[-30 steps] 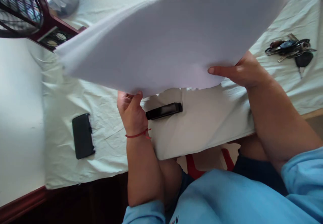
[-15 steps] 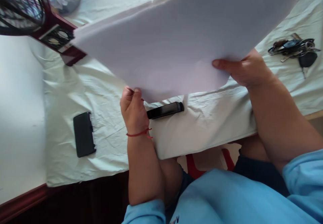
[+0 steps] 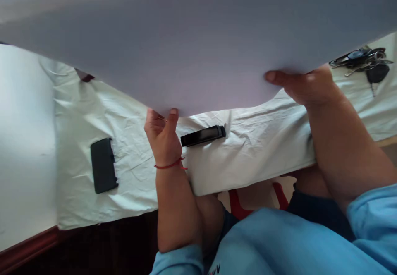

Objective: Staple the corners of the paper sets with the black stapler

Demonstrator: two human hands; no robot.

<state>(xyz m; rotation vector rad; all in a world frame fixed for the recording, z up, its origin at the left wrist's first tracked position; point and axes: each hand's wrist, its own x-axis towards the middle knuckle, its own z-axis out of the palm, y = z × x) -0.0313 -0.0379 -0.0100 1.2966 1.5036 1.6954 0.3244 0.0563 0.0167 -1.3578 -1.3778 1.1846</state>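
Note:
A wide white stack of paper (image 3: 198, 47) fills the upper part of the head view, raised and tilted toward the camera. My left hand (image 3: 164, 136) is closed on its near edge, thumb on top and fingers curled beneath. At the right, my right hand (image 3: 305, 84) pinches the paper with the thumb laid flat on its face; the other fingers are hidden behind it. Just right of my left hand, a black stapler (image 3: 203, 135) lies on the cloth, under the paper's near edge.
A white cloth (image 3: 133, 184) covers the table. To the left lies a black phone-like case (image 3: 104, 166). A bunch of keys (image 3: 376, 70) is at the right, partly covered by the paper. A dark red handle end (image 3: 84, 75) shows under the paper's left side.
The paper has come up and tilted closer to the camera, now hiding most of the racket-shaped object and part of the keys. Both hands keep their hold and have barely shifted.

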